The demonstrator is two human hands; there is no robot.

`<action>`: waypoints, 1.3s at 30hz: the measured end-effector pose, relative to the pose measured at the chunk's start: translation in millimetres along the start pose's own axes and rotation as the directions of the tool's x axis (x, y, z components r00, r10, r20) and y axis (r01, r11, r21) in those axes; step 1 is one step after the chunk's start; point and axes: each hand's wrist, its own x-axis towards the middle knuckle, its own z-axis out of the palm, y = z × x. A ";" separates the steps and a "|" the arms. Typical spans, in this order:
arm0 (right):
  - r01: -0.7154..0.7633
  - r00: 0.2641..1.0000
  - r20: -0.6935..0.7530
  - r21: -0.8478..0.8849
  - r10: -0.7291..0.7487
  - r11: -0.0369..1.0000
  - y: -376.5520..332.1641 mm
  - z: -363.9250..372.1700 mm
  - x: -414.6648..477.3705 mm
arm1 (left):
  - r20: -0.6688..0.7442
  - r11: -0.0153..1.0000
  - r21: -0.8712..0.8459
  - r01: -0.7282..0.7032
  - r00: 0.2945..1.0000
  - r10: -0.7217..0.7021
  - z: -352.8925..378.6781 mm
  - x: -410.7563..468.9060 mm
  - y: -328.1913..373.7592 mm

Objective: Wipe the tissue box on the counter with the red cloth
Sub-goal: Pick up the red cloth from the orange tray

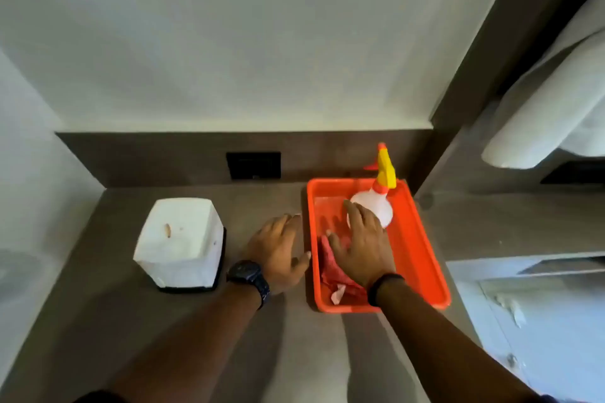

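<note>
A white cube-shaped tissue box [180, 240] on a black base stands on the grey counter at the left. The red cloth [334, 275] lies crumpled in the near left part of an orange tray [422, 258]. My right hand [361, 245] hovers flat over the cloth inside the tray, fingers spread, and partly hides it. My left hand [278, 250] is open above the counter between the tissue box and the tray's left rim, holding nothing.
A white spray bottle [376, 206] with a yellow and orange nozzle stands at the tray's far end, just beyond my right fingertips. A black wall socket [253, 164] sits in the backsplash. White towels [550, 108] hang at the right. The counter edge drops off right of the tray.
</note>
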 end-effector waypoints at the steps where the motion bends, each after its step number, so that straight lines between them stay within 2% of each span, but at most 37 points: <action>1: -0.037 0.995 0.092 -0.030 0.040 0.999 7.5 12.5 -2.5 | 0.036 1.000 0.005 0.011 0.999 -0.011 16.1 -1.8 -8.1; 4: -0.043 0.960 0.266 -0.157 0.084 0.987 25.5 39.5 -8.6 | 0.116 0.989 0.137 0.049 0.991 -0.066 56.1 -11.4 -28.9; 6: -0.024 0.943 0.321 -0.214 0.094 0.977 33.3 52.9 -12.3 | 0.167 0.980 0.195 0.047 0.983 -0.080 76.3 -17.8 -34.6; 11: -0.043 0.926 0.352 -0.259 0.136 0.965 38.8 64.5 -8.9 | 0.238 0.964 0.262 0.051 0.964 -0.116 95.7 -23.3 -35.7; 18: -0.092 0.957 0.244 -0.244 0.154 0.965 36.7 71.0 -2.9 | 0.264 0.968 0.244 0.061 0.956 -0.127 98.3 -23.6 -35.3; 20: -0.149 0.964 0.196 -0.162 0.180 0.976 37.5 68.2 -0.3 | 0.276 0.975 0.204 0.084 0.951 -0.139 88.7 -20.4 -35.0; 22: -0.228 0.970 0.089 0.018 0.225 0.974 33.0 63.4 6.4 | 0.212 0.986 0.145 0.084 0.971 -0.113 67.7 -12.1 -38.8; 23: -0.218 0.976 0.015 0.120 0.218 0.969 24.9 59.2 11.4 | 0.158 0.990 0.120 0.070 0.983 -0.089 50.8 -6.3 -41.7; 25: -0.095 0.979 -0.146 0.299 0.144 0.950 -3.8 50.1 24.0 | 0.032 0.995 0.094 0.020 0.999 -0.023 11.2 6.1 -49.5; 27: 0.020 0.960 -0.255 0.470 0.114 0.882 -42.2 46.3 35.6 | -0.129 0.994 0.102 -0.035 0.991 0.048 -33.2 15.3 -61.2; 28: 0.046 0.959 -0.256 0.559 0.119 0.828 -61.9 47.6 38.3 | -0.208 0.990 0.127 -0.063 0.974 0.089 -55.7 16.7 -70.0; 30: 0.016 0.976 -0.163 0.712 0.143 0.702 -96.3 56.8 36.8 | -0.294 0.971 0.203 -0.129 0.938 0.186 -93.6 13.0 -92.8; 32: -0.073 0.989 -0.023 0.790 0.149 0.609 -116.7 76.1 31.4 | -0.207 0.965 0.230 -0.125 0.963 0.174 -118.9 6.3 -118.5; 34: -0.163 0.982 0.085 0.822 0.167 0.545 -131.4 98.9 24.6 | 0.015 0.965 0.255 -0.066 0.998 0.064 -132.2 -0.7 -142.6; 36: -0.246 0.965 0.171 0.847 0.196 0.470 -145.1 121.2 18.7 | 0.231 0.954 0.296 -0.043 0.973 -0.027 -130.6 -4.8 -161.4; 37: -0.298 0.950 0.227 0.866 0.217 0.401 -151.4 130.7 15.6 | 0.315 0.954 0.295 -0.044 0.948 -0.054 -126.6 -6.8 -166.5; 39: -0.406 0.905 0.346 0.877 0.248 0.257 -166.0 149.9 12.2 | 0.408 0.957 0.286 -0.040 0.909 -0.084 -117.9 -9.5 -173.1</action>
